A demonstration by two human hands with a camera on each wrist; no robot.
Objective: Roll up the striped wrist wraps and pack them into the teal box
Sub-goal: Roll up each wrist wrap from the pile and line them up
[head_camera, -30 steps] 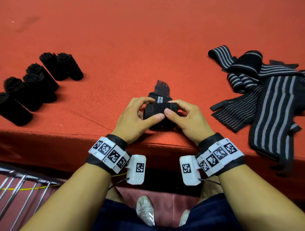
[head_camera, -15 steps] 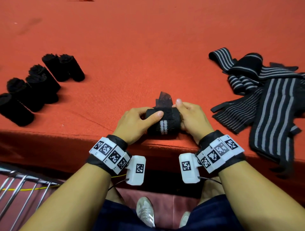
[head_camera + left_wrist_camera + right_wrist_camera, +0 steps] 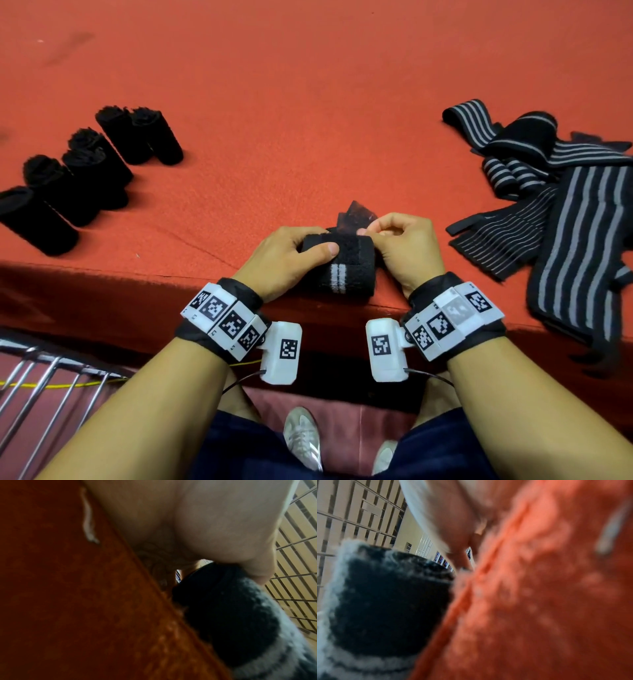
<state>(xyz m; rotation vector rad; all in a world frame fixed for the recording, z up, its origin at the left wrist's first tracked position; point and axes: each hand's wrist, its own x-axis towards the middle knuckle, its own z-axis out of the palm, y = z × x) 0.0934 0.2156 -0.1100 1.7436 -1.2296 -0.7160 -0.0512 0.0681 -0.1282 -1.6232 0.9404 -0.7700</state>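
Note:
A black rolled wrist wrap (image 3: 346, 270) with two grey stripes lies at the near edge of the red table (image 3: 308, 102). My left hand (image 3: 291, 257) grips its left end, thumb pressed on top. My right hand (image 3: 400, 243) holds its right end and pinches the dark flap (image 3: 356, 217) sticking up behind the roll. The left wrist view shows the roll (image 3: 231, 615) close up under my thumb; in the right wrist view the same roll (image 3: 385, 601) sits blurred against the table edge. No teal box is in view.
Several finished black rolls (image 3: 85, 171) lie in a row at the table's left. A heap of unrolled striped wraps (image 3: 565, 205) covers the right side and hangs over the front edge. A metal rack (image 3: 41, 383) stands below at the left.
The roll has been turned toward me and now sits right at the table edge, stripes facing up. My right fingers moved from the roll's side to pinching the flap.

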